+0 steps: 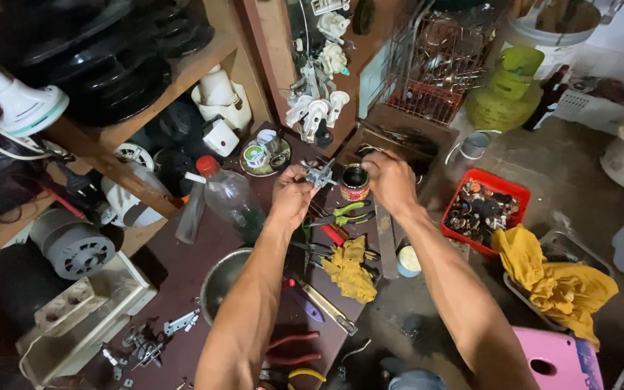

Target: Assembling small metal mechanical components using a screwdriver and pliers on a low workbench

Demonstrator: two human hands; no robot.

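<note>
The left hand (292,193) is closed on a small grey metal part (319,174), held up over the bench (182,267). Its long axis runs roughly level, pointing rightward toward the can (354,183). The right hand (389,177) hovers just right of the can, fingers curled at its rim (whether it grips anything, I cannot tell). The part lies left of the can, nearer the left hand. Green-handled pliers (344,214) lie just below the can, a yellow rag (350,269) farther below.
</note>
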